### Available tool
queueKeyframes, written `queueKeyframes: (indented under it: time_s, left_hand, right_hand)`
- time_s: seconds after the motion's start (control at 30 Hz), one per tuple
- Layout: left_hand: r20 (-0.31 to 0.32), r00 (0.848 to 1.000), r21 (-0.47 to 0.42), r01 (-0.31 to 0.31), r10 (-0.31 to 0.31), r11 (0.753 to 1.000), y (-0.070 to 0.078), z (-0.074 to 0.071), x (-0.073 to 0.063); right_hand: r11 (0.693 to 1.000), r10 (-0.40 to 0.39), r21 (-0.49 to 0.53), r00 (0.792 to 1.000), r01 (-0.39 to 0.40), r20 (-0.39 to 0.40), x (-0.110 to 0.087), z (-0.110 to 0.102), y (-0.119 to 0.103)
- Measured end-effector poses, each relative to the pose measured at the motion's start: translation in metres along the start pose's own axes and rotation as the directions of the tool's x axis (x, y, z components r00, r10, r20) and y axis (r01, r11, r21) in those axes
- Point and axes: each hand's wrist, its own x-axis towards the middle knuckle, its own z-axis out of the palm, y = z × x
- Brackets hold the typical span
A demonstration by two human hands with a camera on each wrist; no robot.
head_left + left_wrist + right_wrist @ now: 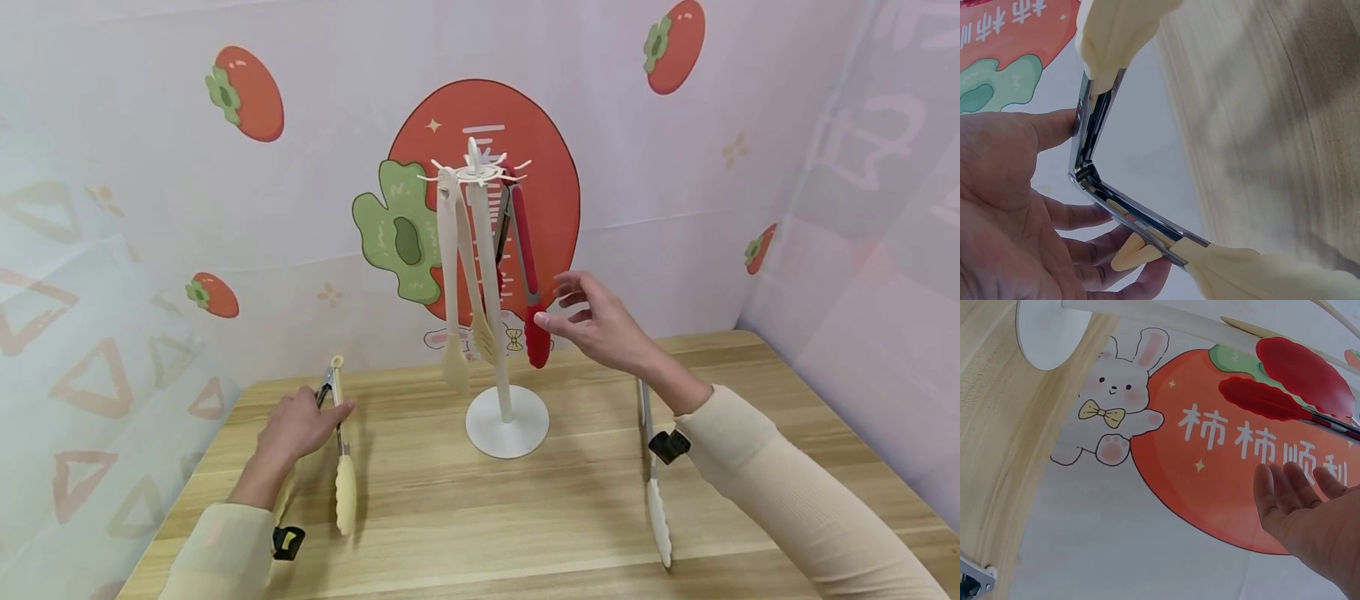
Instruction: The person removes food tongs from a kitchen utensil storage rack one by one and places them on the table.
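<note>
At the table's left, my left hand (pixel 296 425) holds a pair of cream-tipped tongs (pixel 345 492), whose arms are spread in a V. Thumb against one metal arm and fingers along the other show in the left wrist view, where the tongs (pixel 1107 37) fan out from the hinge. Red tongs (pixel 536 333) hang from the white utensil stand (pixel 507 433). Beside them is my right hand (pixel 600 325), fingers loosely bent and the thumb tip right at their red head. In the right wrist view that hand (pixel 1310 519) has nothing in its palm, below the red tongs (pixel 1304 375).
Another pair of cream tongs (pixel 453 358) hangs on the stand's left side. White-tipped tongs (pixel 660 525) lie on the wooden table (pixel 450 517) at the right, partly under my right forearm. Behind the table is a fabric backdrop (pixel 315 167) with persimmon prints.
</note>
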Motion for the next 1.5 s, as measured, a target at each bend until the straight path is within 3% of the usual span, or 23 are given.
queueKeyframes:
  time_s: [0.53,0.83,1.17,1.5]
  left_hand:
    - [0.034,0.998,0.011,0.056,-0.056,0.998,-0.004,0.005,-0.001]
    - [0.023,0.998,0.029,0.063,-0.064,0.998,-0.007,0.011,0.0]
    - [0.063,0.992,0.068,0.108,-0.112,0.992,-0.008,0.013,0.0]
    - [0.114,0.984,0.127,0.121,-0.136,0.984,-0.009,0.016,0.006]
  right_hand:
    - [1.0,-0.001,-0.011,1.0,0.001,0.013,0.011,0.0,-0.006]
    - [0.999,-0.033,-0.016,0.999,0.033,0.012,0.022,0.003,-0.012]
    - [0.997,-0.028,-0.073,1.0,0.028,0.011,0.029,0.005,-0.019]
    - [0.999,-0.03,-0.035,0.999,0.031,0.038,0.04,0.003,-0.02]
